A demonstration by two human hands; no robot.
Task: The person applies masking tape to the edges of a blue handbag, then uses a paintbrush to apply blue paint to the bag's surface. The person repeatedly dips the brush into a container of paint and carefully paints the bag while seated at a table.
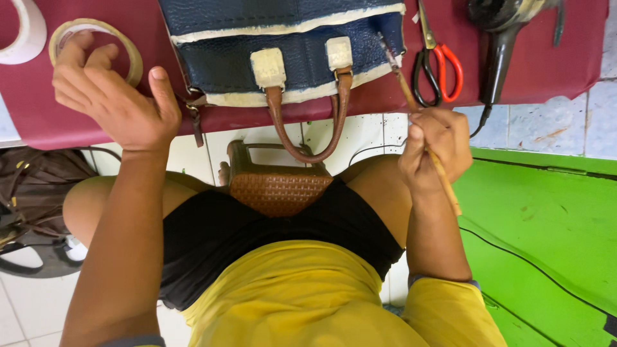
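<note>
A navy leather handbag (283,54) with cream edging and brown handles lies on a maroon-covered table (38,122). My right hand (432,148) grips a thin wooden-handled brush (421,122) whose tip touches the bag's right edge. My left hand (112,96) hovers over the table left of the bag, fingers loosely curled and apart, holding nothing, right beside a roll of tape (96,42). A brown woven bag (277,183) rests between my knees.
Red-handled scissors (439,64) and a black hair dryer (501,45) lie on the table at the right. A white ring-shaped object (22,35) sits far left. A dark brown bag (32,186) lies on the tiled floor at left; a green surface (546,238) at right.
</note>
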